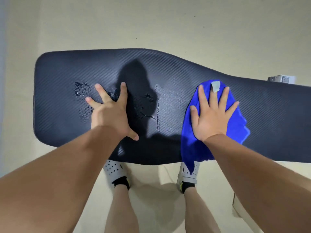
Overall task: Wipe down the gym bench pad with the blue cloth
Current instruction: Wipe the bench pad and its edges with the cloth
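On a dark bench pad [168,68] w/ water beads, right hand [212,115] presses flat, fingers spread, on the soft, limp blue cloth [190,145], best pinned under the palm; left hand [109,113] braces open beside droplets [82,93].

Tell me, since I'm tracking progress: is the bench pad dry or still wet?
Wet: water droplets bead on the bench pad around the left hand.

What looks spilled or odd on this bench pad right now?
Liquid droplets are scattered on the left part of the dark textured bench pad, around the spread left hand, with a thin streak nearer the middle. The blue cloth under the flat right hand lies apart from the droplets.
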